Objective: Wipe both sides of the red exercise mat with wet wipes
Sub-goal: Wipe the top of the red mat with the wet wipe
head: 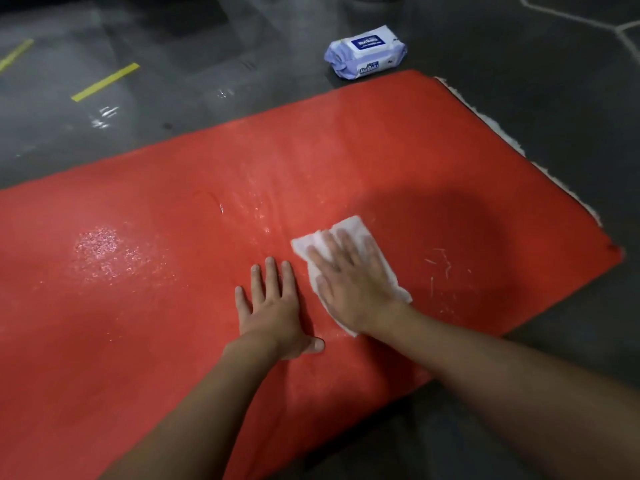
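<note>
- The flat red foam exercise mat [173, 271] lies spread on the dark grey floor [519, 98].
- Your right hand [356, 285] presses a white wet wipe [349, 227] onto it, fingers straight and spread.
- Your left hand [273, 306] rests flat at its 9 o'clock, fingers apart.
- A pale blue plastic wipes pack [365, 51] sits off the mat at 12 o'clock.

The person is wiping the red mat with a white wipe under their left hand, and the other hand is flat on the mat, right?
Not quite: the white wipe is under the right hand, not the left. The left hand is the one lying flat on the red mat. The head view shows it.
</note>
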Tool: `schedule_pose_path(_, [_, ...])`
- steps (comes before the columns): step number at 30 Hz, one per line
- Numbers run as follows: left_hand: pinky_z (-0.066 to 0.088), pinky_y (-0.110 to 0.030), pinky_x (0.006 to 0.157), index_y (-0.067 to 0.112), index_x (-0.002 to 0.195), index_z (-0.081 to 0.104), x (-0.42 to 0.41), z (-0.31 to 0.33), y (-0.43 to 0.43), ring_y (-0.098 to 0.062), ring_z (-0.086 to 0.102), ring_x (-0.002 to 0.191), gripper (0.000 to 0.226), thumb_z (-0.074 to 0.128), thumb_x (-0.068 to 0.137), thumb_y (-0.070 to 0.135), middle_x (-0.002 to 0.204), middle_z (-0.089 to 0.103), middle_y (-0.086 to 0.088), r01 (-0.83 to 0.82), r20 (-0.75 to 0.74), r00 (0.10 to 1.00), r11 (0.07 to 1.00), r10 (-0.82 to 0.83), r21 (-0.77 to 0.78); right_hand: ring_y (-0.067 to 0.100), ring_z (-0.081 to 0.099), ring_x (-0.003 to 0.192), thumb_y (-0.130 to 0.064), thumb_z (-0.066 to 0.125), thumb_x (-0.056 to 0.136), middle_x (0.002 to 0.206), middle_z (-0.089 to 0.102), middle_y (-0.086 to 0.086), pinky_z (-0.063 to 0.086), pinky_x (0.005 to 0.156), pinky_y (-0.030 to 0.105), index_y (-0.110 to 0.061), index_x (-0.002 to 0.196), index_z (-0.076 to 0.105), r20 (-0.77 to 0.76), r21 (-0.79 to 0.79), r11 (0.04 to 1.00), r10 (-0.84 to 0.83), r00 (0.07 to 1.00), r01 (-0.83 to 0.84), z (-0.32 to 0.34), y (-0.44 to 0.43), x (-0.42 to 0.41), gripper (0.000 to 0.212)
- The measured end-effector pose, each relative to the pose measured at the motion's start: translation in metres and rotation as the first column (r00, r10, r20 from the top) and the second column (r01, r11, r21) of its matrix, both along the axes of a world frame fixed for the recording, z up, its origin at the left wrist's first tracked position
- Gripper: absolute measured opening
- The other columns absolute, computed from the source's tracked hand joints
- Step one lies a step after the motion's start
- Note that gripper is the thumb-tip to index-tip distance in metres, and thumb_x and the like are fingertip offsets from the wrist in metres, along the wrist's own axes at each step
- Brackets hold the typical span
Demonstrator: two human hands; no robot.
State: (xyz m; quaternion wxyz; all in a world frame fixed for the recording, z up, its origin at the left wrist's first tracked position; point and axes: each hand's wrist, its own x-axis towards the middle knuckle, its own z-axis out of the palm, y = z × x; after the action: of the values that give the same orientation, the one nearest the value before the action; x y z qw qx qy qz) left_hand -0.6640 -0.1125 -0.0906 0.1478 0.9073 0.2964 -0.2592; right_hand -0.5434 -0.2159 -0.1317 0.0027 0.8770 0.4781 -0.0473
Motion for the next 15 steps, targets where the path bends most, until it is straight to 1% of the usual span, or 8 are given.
schedule_pose_path(3, [-0.009,-0.054,0.118,0.017,0.149,-0.03,-0.001,0.0,-0.002,-0.028,-0.033,0.143,0.143,0.077,0.066,0.063,0.154,-0.039,-0.005,-0.023,0.022,1.0,1.0,0.023,0.013,0.02,0.001,0.153,-0.045,0.013,0.099,0.167,0.005,0.0,0.003,0.122,0.048,-0.036,0.157,0.014,-0.009,-0.066,0.955,0.288,0.958,-0.288,0.007,-0.02,0.033,0.058])
schedule_pose_path(4, [-0.008,-0.053,0.119,0.018,0.149,-0.029,-0.002,0.001,-0.003,-0.027,-0.032,0.144,0.143,0.078,0.066,0.063,0.155,-0.038,-0.004,-0.036,0.034,0.999,0.999,0.036,0.013,0.019,-0.003,0.153,-0.044,0.012,0.101,0.167,0.003,-0.001,0.0,0.123,0.046,-0.037,0.157,0.01,-0.017,-0.074,0.965,0.252,0.968,-0.253,0.012,-0.022,0.047,0.057])
schedule_pose_path(7, [-0.005,-0.051,0.121,0.02,0.152,-0.024,-0.004,0.004,-0.01,-0.025,-0.029,0.145,0.139,0.078,0.067,0.06,0.157,-0.034,-0.002,-0.08,0.077,0.994,0.996,0.078,0.026,0.02,-0.008,0.153,-0.041,0.014,0.1,0.167,0.0,0.002,0.0,0.122,0.048,-0.032,0.158,0.008,-0.022,-0.028,0.99,-0.14,0.99,0.14,0.009,-0.012,0.032,0.059])
schedule_pose_path(8, [-0.004,-0.05,0.121,0.019,0.152,-0.022,-0.005,0.005,-0.012,-0.025,-0.028,0.146,0.136,0.078,0.069,0.059,0.158,-0.032,-0.002,-0.088,0.089,0.992,0.996,0.085,0.032,0.022,-0.006,0.153,-0.041,0.014,0.098,0.167,0.002,0.004,0.001,0.121,0.051,-0.03,0.158,0.011,-0.042,-0.021,0.987,-0.163,0.986,0.162,0.007,-0.006,0.014,0.06])
schedule_pose_path(10, [-0.004,-0.049,0.121,0.019,0.154,-0.018,-0.009,0.004,-0.015,-0.024,-0.026,0.146,0.131,0.077,0.071,0.057,0.159,-0.029,-0.002,-0.09,0.121,0.989,0.995,0.086,0.032,0.025,0.001,0.153,-0.043,0.015,0.097,0.166,0.009,0.005,0.006,0.12,0.056,-0.029,0.157,0.02,-0.035,-0.012,1.0,0.011,0.999,-0.011,0.004,-0.008,-0.011,0.062])
schedule_pose_path(13, [-0.006,-0.044,0.121,0.024,0.154,-0.016,-0.02,0.0,-0.011,-0.02,-0.026,0.146,0.127,0.072,0.072,0.063,0.16,-0.029,0.001,-0.056,0.151,0.987,0.998,0.053,0.014,0.02,0.007,0.153,-0.044,0.022,0.099,0.165,0.015,0.002,0.01,0.121,0.05,-0.033,0.155,0.026,-0.006,-0.019,0.953,0.301,0.954,-0.301,0.005,-0.023,0.025,0.057])
schedule_pose_path(14, [-0.008,-0.043,0.121,0.025,0.154,-0.018,-0.022,0.0,-0.009,-0.019,-0.028,0.146,0.129,0.071,0.07,0.066,0.159,-0.031,0.002,-0.043,0.136,0.99,0.999,0.042,0.005,0.019,0.007,0.153,-0.043,0.023,0.099,0.165,0.015,0.001,0.011,0.122,0.048,-0.034,0.155,0.026,0.007,-0.012,0.954,0.3,0.954,-0.3,0.006,-0.024,0.041,0.056])
schedule_pose_path(15, [-0.01,-0.043,0.12,0.026,0.152,-0.022,-0.023,0.0,-0.009,-0.019,-0.03,0.144,0.133,0.072,0.068,0.069,0.157,-0.034,0.003,-0.03,0.108,0.994,1.0,0.031,-0.008,0.019,0.007,0.153,-0.041,0.024,0.099,0.165,0.016,0.002,0.011,0.122,0.048,-0.033,0.155,0.026,0.004,0.003,0.977,0.214,0.977,-0.214,0.005,-0.027,0.048,0.056])
